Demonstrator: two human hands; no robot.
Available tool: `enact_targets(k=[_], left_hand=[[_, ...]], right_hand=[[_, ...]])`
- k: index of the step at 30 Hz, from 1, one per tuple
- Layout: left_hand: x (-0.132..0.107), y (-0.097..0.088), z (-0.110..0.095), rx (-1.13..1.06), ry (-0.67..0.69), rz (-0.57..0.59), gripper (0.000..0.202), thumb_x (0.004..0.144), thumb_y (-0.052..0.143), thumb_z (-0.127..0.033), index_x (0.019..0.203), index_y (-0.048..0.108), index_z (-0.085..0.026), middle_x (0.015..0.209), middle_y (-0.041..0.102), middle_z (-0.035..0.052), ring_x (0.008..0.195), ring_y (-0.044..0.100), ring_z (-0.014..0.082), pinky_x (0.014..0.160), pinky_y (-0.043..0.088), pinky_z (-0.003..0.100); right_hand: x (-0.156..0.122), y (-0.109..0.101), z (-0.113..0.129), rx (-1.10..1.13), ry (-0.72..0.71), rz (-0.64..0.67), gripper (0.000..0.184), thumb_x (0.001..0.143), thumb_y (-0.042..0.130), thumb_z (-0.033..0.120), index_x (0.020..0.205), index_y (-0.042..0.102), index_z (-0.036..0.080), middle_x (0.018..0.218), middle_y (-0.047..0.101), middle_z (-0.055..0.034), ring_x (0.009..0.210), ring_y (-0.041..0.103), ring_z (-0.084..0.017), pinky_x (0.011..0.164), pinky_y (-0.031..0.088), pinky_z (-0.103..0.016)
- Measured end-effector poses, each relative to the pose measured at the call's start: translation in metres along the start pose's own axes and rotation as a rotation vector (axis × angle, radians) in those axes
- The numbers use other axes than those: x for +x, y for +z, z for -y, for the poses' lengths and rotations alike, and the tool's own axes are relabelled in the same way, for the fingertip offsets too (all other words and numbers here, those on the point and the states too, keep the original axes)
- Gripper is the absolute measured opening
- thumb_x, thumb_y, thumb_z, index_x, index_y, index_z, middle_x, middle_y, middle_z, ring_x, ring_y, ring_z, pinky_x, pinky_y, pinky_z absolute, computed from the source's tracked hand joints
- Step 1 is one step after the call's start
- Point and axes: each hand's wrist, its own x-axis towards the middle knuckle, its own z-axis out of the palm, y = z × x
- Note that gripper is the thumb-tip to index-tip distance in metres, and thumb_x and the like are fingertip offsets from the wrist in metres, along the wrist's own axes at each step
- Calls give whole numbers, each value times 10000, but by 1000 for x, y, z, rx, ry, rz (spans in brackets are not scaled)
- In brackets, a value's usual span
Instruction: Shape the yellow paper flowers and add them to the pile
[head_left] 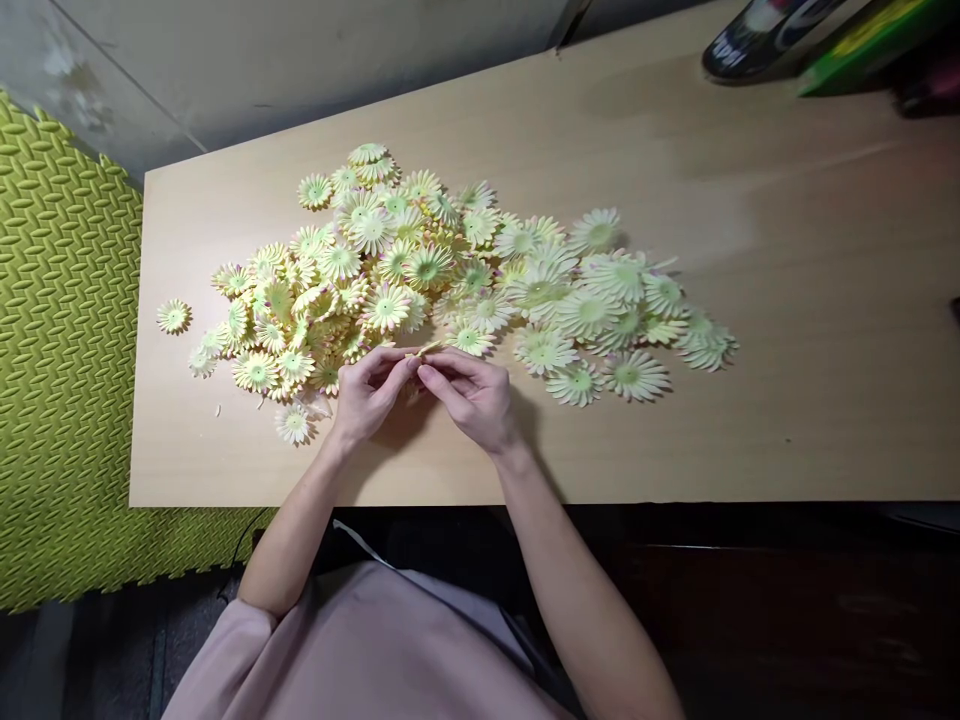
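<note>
My left hand and my right hand meet in front of the flower pile, fingertips pinched together. Between them they hold a pale yellow artificial flower head, seen mostly edge-on and partly hidden by my fingers. Just beyond lies a broad heap of loose artificial flower heads, cream to yellow with green centres, some with pink petal tips. Larger, paler flower heads make up the right side of the heap. One white flower head rests left of my left hand, beside a bit of clear plastic.
The light wooden table has its front edge close to my body. A single flower head sits apart at the left. A dark bottle-like container and a green package stand at the back right. A green foam mat leans at the left.
</note>
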Motion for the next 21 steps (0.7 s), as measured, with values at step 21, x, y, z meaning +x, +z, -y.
enact_targets(k=[21], left_hand=[[1, 0, -3, 6, 3, -13, 270, 862, 719, -432, 904, 740, -166, 850, 775, 42, 734, 725, 127, 698, 582, 220]], right_hand=[[2, -3, -2, -57, -46, 29, 237, 898, 664, 449, 926, 771, 239, 974, 739, -61, 792, 708, -188, 714, 632, -326]])
